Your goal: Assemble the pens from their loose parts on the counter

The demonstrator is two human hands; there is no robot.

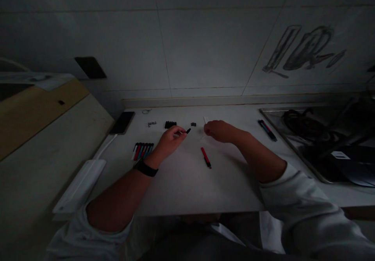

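My left hand (170,140) is closed in a pinch on a small black pen part (188,131), held just above the white tabletop (187,183). A black band sits on that wrist. My right hand (218,131) is curled shut a little to the right; what its fingers hold is too small to make out. A red pen (206,157) lies on the table between and in front of both hands. A row of several coloured pens (143,151) lies left of my left hand.
A dark phone (122,122) lies at the far left, near a white power strip (80,185). Small black parts (170,124) and springs (151,124) sit at the back. A blue-red pen (267,130) lies beside a steel sink (322,143) holding cables.
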